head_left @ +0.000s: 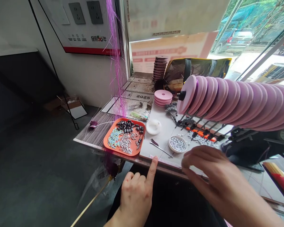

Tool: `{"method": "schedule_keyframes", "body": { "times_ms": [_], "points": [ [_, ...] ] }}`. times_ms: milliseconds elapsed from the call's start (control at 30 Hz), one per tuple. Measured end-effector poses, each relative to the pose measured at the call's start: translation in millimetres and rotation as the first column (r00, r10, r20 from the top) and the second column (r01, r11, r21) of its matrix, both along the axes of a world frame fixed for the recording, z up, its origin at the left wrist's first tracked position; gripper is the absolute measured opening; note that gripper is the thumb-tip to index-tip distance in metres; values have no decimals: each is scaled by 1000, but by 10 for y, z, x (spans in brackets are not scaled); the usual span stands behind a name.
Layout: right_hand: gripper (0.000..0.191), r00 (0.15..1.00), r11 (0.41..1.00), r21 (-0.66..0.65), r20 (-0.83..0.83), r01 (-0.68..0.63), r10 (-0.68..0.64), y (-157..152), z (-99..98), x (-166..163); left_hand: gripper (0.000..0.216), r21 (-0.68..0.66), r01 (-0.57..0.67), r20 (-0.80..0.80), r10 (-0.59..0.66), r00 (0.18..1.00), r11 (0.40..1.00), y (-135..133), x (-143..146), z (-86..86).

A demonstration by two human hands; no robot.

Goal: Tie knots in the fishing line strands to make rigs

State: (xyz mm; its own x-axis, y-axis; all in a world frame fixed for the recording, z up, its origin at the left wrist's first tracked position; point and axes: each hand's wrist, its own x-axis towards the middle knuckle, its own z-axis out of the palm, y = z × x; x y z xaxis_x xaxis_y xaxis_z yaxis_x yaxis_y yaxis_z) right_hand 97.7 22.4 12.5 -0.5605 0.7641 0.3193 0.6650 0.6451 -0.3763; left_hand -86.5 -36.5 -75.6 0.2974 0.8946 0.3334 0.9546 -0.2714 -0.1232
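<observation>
My left hand (138, 190) is at the table's front edge, its index finger stretched onto the edge of the white board (145, 148). Its other fingers are curled under, and whatever they hold is hidden. To the right, my right hand (211, 173) is raised near the board's edge, slightly blurred, thumb and fingertips close together. I cannot make out anything between them. Between and beyond the hands stand a small white dish of pale beads (177, 144) and a thin metal rod with dark tufts (161, 148) lying on the board.
An orange tray (105, 138) holds small metal, black and blue-yellow parts. Behind are a white round lid (153, 126) and stacked pink spools (163, 97). A long row of pink spools (236, 101) juts over the right side. Purple strands (115, 63) hang at left.
</observation>
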Motion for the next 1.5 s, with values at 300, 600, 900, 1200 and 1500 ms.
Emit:
{"method": "schedule_keyframes", "body": {
  "times_ms": [300,600,900,1200,1500],
  "points": [
    [29,904,932,-27,233,-362,358,-77,210,175,78,2,-1,-17,1,1000,1000,3,16,-18],
    [28,895,969,76,404,-236,187,95,-71,393,81,8,10,-1,-10,1000,1000,11,-13,11],
    [26,877,980,-71,437,-186,199,124,-147,440,86,-14,13,-22,-13,1000,1000,16,-22,3],
    [27,878,971,33,435,-236,199,175,-79,485,90,55,34,-70,-30,997,998,78,-21,29],
    [19,850,945,139,489,-295,193,227,-66,599,85,89,44,-82,-36,996,995,103,-8,34]
  ]
}}
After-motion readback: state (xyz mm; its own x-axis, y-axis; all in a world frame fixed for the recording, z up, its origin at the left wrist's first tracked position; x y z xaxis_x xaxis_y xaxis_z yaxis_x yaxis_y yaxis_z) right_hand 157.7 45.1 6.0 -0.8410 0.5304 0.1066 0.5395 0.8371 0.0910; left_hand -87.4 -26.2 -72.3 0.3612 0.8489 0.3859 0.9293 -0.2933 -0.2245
